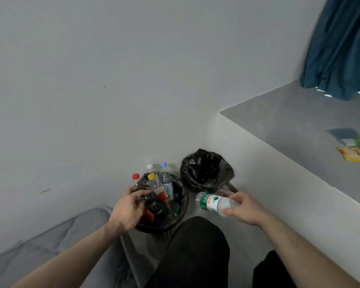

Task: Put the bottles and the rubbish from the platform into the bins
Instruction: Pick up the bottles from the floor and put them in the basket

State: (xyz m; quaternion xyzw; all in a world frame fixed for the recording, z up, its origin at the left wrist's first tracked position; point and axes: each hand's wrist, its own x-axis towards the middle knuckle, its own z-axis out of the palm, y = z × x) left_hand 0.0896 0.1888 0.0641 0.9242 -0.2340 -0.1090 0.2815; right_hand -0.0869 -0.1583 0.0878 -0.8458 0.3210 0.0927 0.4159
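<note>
Your left hand (127,213) hangs over the near rim of the bottle bin (183,206), fingers curled round the neck end of a dark bottle (154,204) that leans inside it. Your right hand (245,208) is just to the right of that bin, clamped on the base of a clear bottle with a green label (213,203), held on its side with the cap end pointing at the bin. Your dark trouser legs (195,256) sit nearest you, below the bin. A grey padded edge (50,235) lies to the bin's left. Inside the bin stand several bottles, with red (135,176), yellow (151,176), white (149,166) and blue (163,164) caps showing. Just beyond and right of it is a second bin lined with a black bag (204,171). Farther right rises the grey platform (289,125), with flat packets of rubbish (353,148) near its right end, blurred. A plain pale wall (92,80) stands behind the bin, and a teal curtain (341,44) hangs above the platform's far end.
</note>
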